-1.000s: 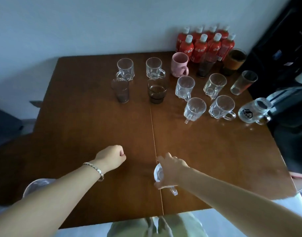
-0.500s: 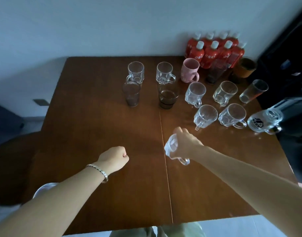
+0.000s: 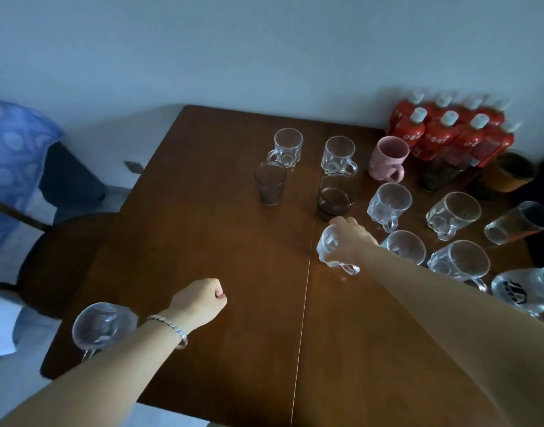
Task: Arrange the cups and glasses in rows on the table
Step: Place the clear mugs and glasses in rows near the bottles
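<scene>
Right of centre, my right hand (image 3: 352, 238) clamps a clear mug (image 3: 328, 248), tilted, just below the dark glass (image 3: 334, 198). Lower centre, my left hand (image 3: 200, 303) is a bare fist. Placing step, I reckon: next, level it and set it in line.

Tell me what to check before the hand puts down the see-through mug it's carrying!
1. Grip: the right hand holds the clear mug from above, fingers round its top: ok.
2. Landing spot: bare table lies under the mug, in front of the dark glass: ok.
3. Gap to the dark glass: the fingertips are very near its base; touching or not: cannot tell.
4. Mug already resting on the table: cannot tell.
5. Left hand: a fist, well away from the spot: ok.
6. Corner mug: right at the table's left edge, beside the left forearm: not ok.
</scene>
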